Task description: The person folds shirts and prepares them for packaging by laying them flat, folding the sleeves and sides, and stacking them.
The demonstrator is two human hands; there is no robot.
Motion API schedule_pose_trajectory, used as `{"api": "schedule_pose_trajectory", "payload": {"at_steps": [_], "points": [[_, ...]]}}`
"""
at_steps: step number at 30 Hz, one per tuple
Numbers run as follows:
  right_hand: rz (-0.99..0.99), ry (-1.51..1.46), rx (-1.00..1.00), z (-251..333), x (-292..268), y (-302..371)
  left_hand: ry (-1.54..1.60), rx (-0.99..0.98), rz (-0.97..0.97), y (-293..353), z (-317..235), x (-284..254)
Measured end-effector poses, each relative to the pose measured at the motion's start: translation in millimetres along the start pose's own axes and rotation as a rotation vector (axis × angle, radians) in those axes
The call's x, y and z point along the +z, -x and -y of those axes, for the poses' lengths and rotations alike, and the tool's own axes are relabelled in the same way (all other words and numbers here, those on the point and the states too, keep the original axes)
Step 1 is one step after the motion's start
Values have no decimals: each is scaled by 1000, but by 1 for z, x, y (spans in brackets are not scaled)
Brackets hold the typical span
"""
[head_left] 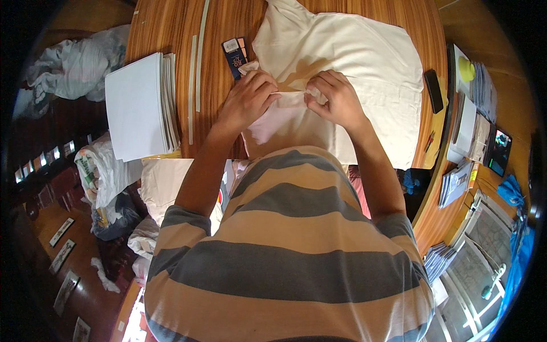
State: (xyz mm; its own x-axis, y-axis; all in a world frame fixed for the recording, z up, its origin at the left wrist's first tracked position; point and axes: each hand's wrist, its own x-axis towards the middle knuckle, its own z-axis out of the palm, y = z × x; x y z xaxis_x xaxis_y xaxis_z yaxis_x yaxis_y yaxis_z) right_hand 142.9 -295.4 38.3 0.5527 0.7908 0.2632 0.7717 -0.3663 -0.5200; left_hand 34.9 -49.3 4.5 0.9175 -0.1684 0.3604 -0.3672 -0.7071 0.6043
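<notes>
A cream-coloured garment (373, 62) lies spread over the wooden table in front of me, its near part reaching the edge by my body. My left hand (250, 100) pinches a fold of it, fingers curled. Close by on the right, my right hand (333, 98) grips the same cloth, with a bunched bit showing at the thumb. Between the two hands a short edge of fabric runs fairly straight. Just beyond my left hand lies a dark blue printed tag (235, 57), partly under the cloth. What exactly sits within the left fingers is hidden.
A stack of white sheets (139, 108) sits at the table's left edge, beside pale tape strips (198, 74). On the right are a black oblong object (433, 91) and small snips (429, 141). Farther right, a shelf holds packets and a lit phone (500, 152). Plastic bags (102, 171) lie left.
</notes>
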Motion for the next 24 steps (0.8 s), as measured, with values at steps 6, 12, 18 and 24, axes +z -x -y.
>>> {"api": "schedule_pose_trajectory", "payload": {"at_steps": [6, 12, 18, 24], "points": [[-32, -58, -3, 13, 11, -3, 166, -86, 76, 2, 7, 0], [-98, -279, -14, 29, 32, -13, 318, -221, 118, 5, 5, -6], [-29, -339, -13, 25, 33, -19, 414, -327, 135, 13, 9, -4], [-71, -321, -33, 20, 40, -13, 679, -400, 100, 20, 8, 2]]}}
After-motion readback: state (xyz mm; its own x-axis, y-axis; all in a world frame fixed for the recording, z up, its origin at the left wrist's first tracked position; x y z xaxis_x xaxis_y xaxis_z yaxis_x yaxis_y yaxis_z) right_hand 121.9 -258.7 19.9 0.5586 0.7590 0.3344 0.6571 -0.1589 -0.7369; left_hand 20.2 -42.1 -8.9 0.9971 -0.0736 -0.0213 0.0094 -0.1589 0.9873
